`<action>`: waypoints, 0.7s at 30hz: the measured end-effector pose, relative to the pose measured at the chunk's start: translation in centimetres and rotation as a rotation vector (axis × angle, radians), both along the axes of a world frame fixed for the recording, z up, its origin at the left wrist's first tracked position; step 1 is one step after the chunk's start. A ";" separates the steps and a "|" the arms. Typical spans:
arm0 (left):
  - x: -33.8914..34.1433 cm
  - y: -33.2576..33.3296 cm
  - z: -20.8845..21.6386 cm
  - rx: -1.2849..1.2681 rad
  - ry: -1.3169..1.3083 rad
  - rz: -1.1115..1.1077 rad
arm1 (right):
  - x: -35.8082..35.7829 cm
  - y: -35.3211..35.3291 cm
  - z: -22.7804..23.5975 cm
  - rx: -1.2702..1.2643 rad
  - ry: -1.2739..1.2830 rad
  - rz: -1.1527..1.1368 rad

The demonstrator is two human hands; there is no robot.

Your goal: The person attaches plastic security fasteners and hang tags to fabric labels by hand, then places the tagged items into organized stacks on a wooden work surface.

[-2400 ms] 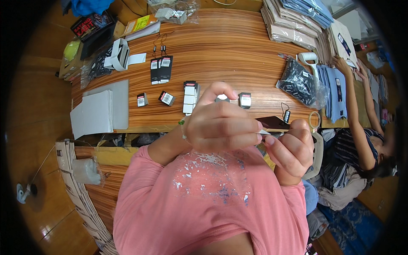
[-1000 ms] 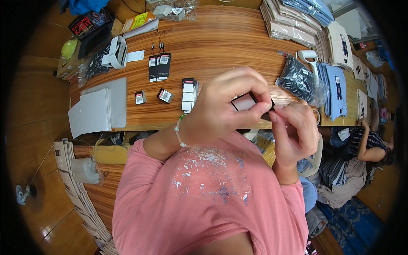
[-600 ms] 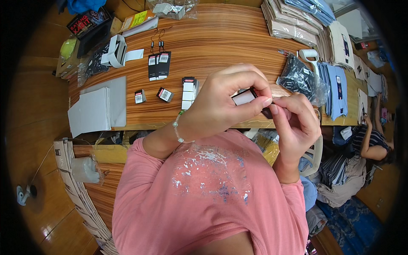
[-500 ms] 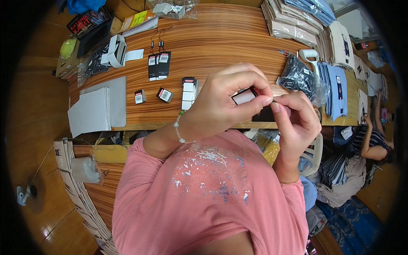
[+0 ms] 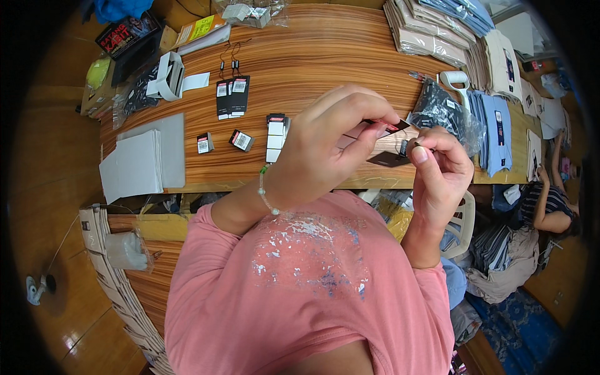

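My left hand pinches a dark hang tag with a red strip between thumb and fingers. My right hand is closed at the fingertips on a thin dark cord, mostly hidden by the fingers. Just below the gap between my hands shows another dark tag, with a small black cord seal beside it. Left of my left hand lies a strip of white-and-red price stickers. Two small stacks of barcode stickers, one a sticker stack, lie further left. Behind them rest several black hang tags with cords.
White sheets lie at the table's left. A bagged dark garment, a lint roller and folded blue shirts are at the right. Garment stacks stand at the far right. Another person sits at the right edge.
My hands have drawn slightly apart. The tag in my left hand has tilted, its pale face turning away, and the cord seal and lower tag now show between the hands.
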State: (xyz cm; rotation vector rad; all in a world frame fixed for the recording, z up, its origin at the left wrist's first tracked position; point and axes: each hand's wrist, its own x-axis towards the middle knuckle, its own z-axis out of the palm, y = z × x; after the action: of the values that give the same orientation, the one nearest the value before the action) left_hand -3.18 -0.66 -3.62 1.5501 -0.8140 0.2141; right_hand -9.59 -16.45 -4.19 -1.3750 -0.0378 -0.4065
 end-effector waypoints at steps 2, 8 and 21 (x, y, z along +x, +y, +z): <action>-0.5 -0.6 -0.2 -0.110 0.034 0.065 | 0.1 0.1 0.0 -0.048 -0.012 -0.034; -0.1 -0.6 -0.7 -0.012 -0.200 0.081 | 0.3 0.8 0.0 -0.379 -0.138 -0.226; -0.7 -0.5 -0.3 -0.015 -0.021 -0.121 | 0.7 0.9 -1.2 -0.431 -0.299 -0.317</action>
State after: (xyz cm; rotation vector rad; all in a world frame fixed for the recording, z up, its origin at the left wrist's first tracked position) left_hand -3.87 -1.11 -3.94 1.4809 -0.9173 0.1478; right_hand -8.93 -15.55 -5.42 -1.7392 -0.1623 -0.9089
